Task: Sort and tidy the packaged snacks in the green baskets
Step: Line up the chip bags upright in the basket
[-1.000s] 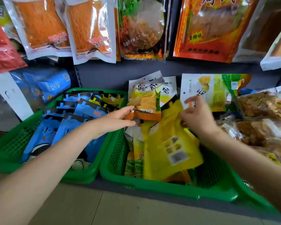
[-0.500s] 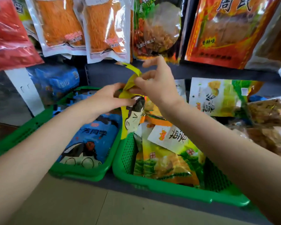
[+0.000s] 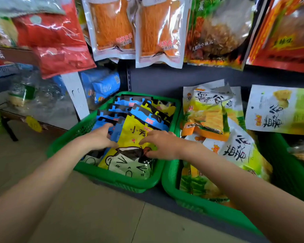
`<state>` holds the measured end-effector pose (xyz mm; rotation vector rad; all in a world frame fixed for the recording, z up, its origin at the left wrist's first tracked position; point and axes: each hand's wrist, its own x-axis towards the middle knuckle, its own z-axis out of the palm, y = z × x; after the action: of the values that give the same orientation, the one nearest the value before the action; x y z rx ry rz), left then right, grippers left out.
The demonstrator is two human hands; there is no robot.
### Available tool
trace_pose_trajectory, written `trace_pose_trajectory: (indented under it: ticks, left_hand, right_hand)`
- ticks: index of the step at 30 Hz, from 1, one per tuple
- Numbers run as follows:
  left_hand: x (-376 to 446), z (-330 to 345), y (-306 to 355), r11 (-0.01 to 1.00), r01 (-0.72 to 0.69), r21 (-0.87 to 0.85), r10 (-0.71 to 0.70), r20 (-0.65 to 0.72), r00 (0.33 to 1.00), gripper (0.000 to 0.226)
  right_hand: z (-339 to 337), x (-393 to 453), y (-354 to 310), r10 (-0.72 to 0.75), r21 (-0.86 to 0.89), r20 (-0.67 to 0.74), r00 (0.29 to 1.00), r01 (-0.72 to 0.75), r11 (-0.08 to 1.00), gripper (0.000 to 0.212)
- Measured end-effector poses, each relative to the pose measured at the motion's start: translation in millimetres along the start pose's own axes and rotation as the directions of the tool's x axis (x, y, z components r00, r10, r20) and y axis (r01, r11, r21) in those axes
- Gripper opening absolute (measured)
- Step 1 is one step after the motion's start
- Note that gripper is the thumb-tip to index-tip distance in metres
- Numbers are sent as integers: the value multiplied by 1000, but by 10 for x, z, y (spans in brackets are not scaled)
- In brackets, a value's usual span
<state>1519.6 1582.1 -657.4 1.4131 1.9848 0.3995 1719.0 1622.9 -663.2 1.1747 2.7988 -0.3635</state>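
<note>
A yellow cartoon-face snack packet [image 3: 130, 155] lies on top of several blue and yellow packets [image 3: 130, 109] in the left green basket [image 3: 116, 179]. My left hand [image 3: 102, 135] rests on the packet's left edge and the blue packets beside it, fingers spread. My right hand [image 3: 160, 144] presses on the packet's right side with its fingers spread flat. The right green basket [image 3: 197, 206] holds several green, white and orange chip bags [image 3: 205, 116].
Large hanging snack bags, among them orange noodle packs [image 3: 135, 28] and a red bag [image 3: 54, 39], overhang the grey shelf back. A further chip bag [image 3: 279, 109] leans at the right. Blue packets [image 3: 104, 85] sit behind the left basket. Tiled floor lies below.
The yellow cartoon packet, first pulled out of the right basket and held up in both hands, now lies flat in the left basket. Both hands came down onto it.
</note>
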Motion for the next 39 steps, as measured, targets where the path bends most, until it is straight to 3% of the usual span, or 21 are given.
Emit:
trace_pose_trajectory:
  ticks: [3, 5, 8, 11, 13, 15, 17, 19, 21, 22, 24, 26, 28, 31, 33, 35, 37, 39]
  left_hand:
    - [97, 43, 25, 997, -40, 65, 43, -36, 998, 78]
    - [126, 119, 61, 976, -79, 204, 95, -70, 993, 76]
    - [171, 202, 173, 920, -159, 359, 259, -251, 933, 69]
    - [104, 287, 481, 901, -309, 304, 409, -358, 839, 55]
    - [49, 408, 735, 868, -415, 273, 491, -352, 797, 49]
    - [-10, 582, 997, 827, -509, 238, 561, -300, 771, 48]
    - [-60, 790, 1272, 769, -606, 201, 639, -223, 737, 50]
    - [-122, 1016, 1544, 676, -712, 188, 734, -96, 672, 59]
    - [-203, 1285, 1785, 594, -761, 261, 758, 135, 638, 76]
    - [-246, 1430, 1888, 576, -752, 321, 706, 267, 656, 87]
    - [-297, 1727, 2023, 551, -710, 438, 557, 441, 704, 105]
    - [-290, 1957, 2054, 510, -678, 530, 480, 478, 735, 113]
    - [-234, 2023, 1997, 461, -636, 619, 453, 452, 769, 114]
    - [-127, 1915, 1851, 420, -635, 648, 494, 424, 759, 120]
    - [-79, 1761, 1772, 430, -681, 593, 561, 416, 716, 121]
    - [-39, 1621, 1705, 471, -721, 509, 631, 376, 678, 116]
    - [19, 1512, 1645, 443, -731, 519, 693, 319, 647, 108]
    - [86, 1433, 1556, 456, -729, 511, 719, 272, 640, 87]
  right_hand:
    - [83, -20, 33, 17, -58, 91, 996, -12, 998, 46]
    - [62, -47, 71, 22, -22, 75, 997, -20, 1000, 44]
    - [-94, -164, 233, 25, 24, -61, 998, -24, 999, 41]
    - [-359, -461, 513, -4, 73, -188, 982, 18, 997, 34]
    - [-543, -731, 761, 51, 74, -227, 973, -35, 997, 30]
    - [-666, -978, 1069, 207, 148, -292, 934, -169, 974, 27]
    - [-685, -1213, 1377, 418, 301, -331, 846, -325, 896, 26]
    - [-587, -1425, 1592, 587, 395, -218, 779, -480, 784, 47]
    - [-415, -1590, 1670, 600, 414, 19, 800, -553, 724, 81]
    - [-324, -1629, 1679, 564, 445, 113, 818, -549, 708, 91]
    - [-156, -1629, 1720, 495, 511, 165, 853, -503, 697, 100]
    - [-78, -1600, 1783, 477, 547, 105, 872, -452, 705, 91]
    - [-43, -1607, 1860, 527, 549, 86, 845, -482, 683, 76]
    - [-105, -1686, 1911, 566, 567, 128, 815, -528, 632, 50]
    - [-381, -1780, 1879, 588, 480, 35, 808, -529, 699, 34]
    - [-739, -1894, 1841, 612, 357, -202, 765, -524, 773, 26]
    - [-1028, -2017, 1790, 634, 470, -410, 656, -444, 763, 24]
    - [-1105, -2061, 1701, 655, 673, -467, 594, -242, 699, 24]
